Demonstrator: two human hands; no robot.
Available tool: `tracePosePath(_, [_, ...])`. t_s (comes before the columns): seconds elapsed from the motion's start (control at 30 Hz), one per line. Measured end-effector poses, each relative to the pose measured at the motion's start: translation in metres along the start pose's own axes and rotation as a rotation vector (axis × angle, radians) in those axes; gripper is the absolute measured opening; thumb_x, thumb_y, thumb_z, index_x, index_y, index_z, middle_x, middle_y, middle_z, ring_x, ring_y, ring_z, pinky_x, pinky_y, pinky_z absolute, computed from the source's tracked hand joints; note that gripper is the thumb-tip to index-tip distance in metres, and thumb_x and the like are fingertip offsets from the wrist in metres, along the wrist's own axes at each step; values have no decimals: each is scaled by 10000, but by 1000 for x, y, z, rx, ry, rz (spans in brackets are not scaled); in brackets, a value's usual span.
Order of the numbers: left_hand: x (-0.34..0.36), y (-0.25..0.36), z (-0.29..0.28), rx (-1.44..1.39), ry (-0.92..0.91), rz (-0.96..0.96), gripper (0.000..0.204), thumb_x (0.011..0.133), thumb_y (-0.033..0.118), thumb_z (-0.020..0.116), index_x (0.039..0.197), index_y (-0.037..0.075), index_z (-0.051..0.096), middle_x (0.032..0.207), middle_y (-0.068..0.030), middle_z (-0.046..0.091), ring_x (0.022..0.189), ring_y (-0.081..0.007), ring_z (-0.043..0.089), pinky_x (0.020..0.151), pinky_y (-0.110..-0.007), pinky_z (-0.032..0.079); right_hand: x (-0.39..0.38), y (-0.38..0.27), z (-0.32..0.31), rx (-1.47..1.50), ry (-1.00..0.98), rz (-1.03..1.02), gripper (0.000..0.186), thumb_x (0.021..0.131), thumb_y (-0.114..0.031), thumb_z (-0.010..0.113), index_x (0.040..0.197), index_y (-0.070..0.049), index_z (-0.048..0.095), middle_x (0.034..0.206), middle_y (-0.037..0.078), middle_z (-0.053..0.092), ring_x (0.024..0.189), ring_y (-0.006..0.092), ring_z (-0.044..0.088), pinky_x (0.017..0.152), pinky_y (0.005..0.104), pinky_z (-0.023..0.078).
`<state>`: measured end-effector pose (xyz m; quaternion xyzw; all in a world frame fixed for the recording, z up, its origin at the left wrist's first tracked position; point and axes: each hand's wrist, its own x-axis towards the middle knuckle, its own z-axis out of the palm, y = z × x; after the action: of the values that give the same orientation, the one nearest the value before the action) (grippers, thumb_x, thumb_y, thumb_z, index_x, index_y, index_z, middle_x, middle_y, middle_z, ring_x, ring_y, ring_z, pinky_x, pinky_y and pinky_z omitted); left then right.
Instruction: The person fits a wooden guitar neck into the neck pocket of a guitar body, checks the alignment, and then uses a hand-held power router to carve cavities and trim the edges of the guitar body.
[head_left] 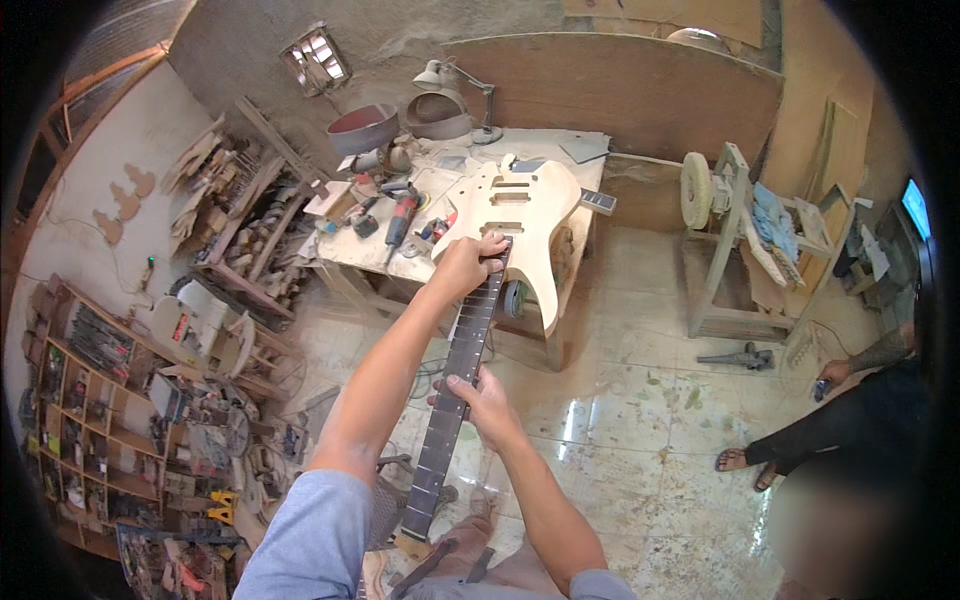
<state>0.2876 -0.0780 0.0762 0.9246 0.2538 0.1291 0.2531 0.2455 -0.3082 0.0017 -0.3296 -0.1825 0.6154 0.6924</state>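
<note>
left hand (467, 268) + right hand (490, 408): we've got our fingers round a long dark-fretted neck (467, 345) | pale bare-wood guitar body (535, 212), 1 o'clock

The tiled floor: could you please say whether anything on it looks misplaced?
A dark tool-like object lies on the tiled floor by the wooden stand; it looks stray, since the red power tool sits on the workbench.

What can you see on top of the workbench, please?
On the workbench, a red power tool lies left of the pale guitar body, and a desk lamp stands at the back. The guitar body hides part of the workbench; anything behind it cannot be seen.
</note>
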Motion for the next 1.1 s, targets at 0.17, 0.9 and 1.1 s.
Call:
tracePosePath(0.17, [4, -15, 9, -66, 104, 131, 415, 865, 91, 810, 1269, 25, 746, 1333, -199, 694, 1350, -326, 618, 1138, -402, 491, -3, 1, 11, -114, 141, -74, 347, 1039, -189, 664, 1283, 10, 520, 1088, 165, 712, 934, 283, 766, 802, 412, 654])
tracePosePath(0.9, [26, 17, -44, 284, -364, 81, 525, 903, 117, 801, 1411, 129, 671, 1458, -155, 637, 1354, -303, 626, 1119, -378, 487, -13, 29, 24, 121, 192, -306, 476, 1019, -208, 705, 1385, 41, 533, 1075, 109, 696, 904, 224, 772, 759, 327, 629])
tracePosePath(1.1, [17, 46, -35, 417, -257, 42, 448, 863, 147, 840, 1296, 98, 737, 1323, -177, 701, 1263, -331, 674, 1048, -393, 530, -8, 23, 10, 156, 119, -265, 497, 1011, -226, 721, 1385, 40, 530, 1091, 122, 688, 915, 241, 772, 778, 352, 636])
